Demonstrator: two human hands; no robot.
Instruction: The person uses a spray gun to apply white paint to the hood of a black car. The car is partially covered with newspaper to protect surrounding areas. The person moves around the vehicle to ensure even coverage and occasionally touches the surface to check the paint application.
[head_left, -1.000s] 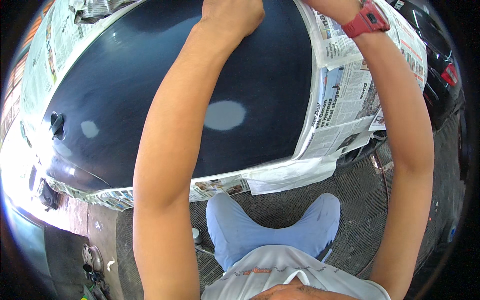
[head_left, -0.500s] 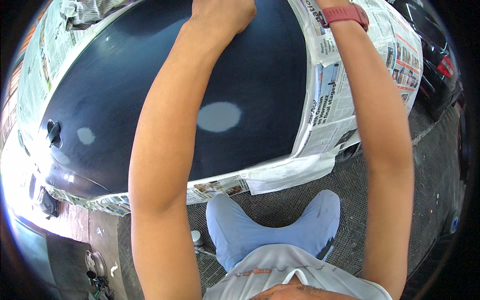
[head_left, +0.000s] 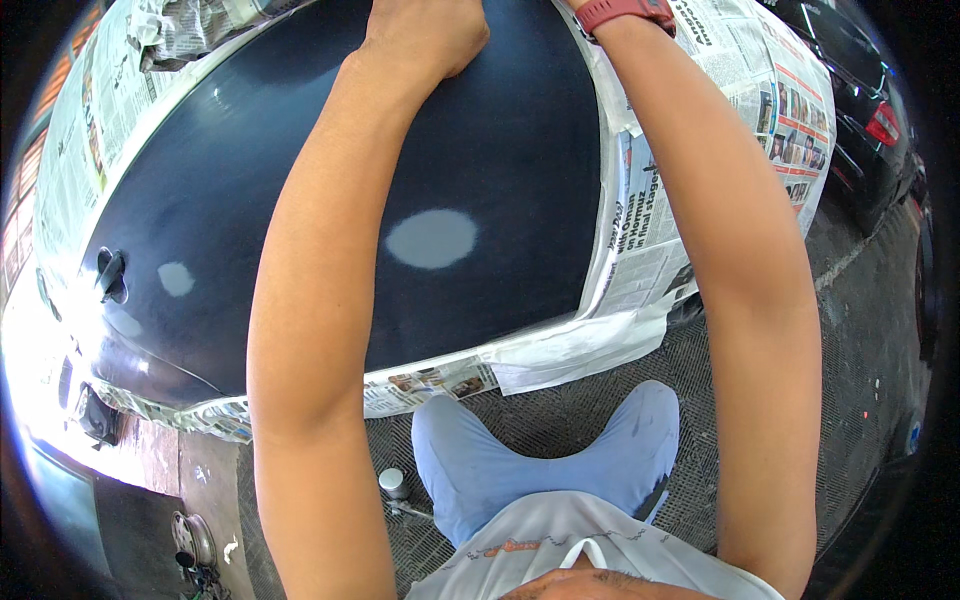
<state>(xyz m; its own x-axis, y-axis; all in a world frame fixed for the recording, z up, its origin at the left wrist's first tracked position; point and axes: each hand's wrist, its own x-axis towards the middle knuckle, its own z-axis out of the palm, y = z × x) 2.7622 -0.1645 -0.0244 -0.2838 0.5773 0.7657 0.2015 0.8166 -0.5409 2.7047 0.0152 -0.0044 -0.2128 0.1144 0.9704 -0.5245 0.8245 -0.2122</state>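
Observation:
A dark car door panel (head_left: 500,180), bordered by taped newspaper, lies in front of me. It carries a large light grey patch (head_left: 432,238), and a smaller grey patch (head_left: 176,279) near the door handle (head_left: 111,275). My left hand (head_left: 428,35) is over the far part of the panel, back of the hand showing. Its fingers are cut off by the upper edge, so whatever they hold is hidden. My right forearm reaches over the newspaper masking (head_left: 655,215) on the right. A red watch strap (head_left: 628,12) circles that wrist; the hand itself is beyond the upper edge.
Crumpled newspaper (head_left: 185,30) sits at the far left. A white sheet (head_left: 585,352) hangs off the panel's near edge, by my knees. A wheel rim (head_left: 190,538) and a small canister (head_left: 393,482) are on the floor. Another dark car (head_left: 860,120) stands at the right.
Both arms have shifted left, the right one more so, with its wrist now nearer the panel's right border. The left hand remains at the top of the panel.

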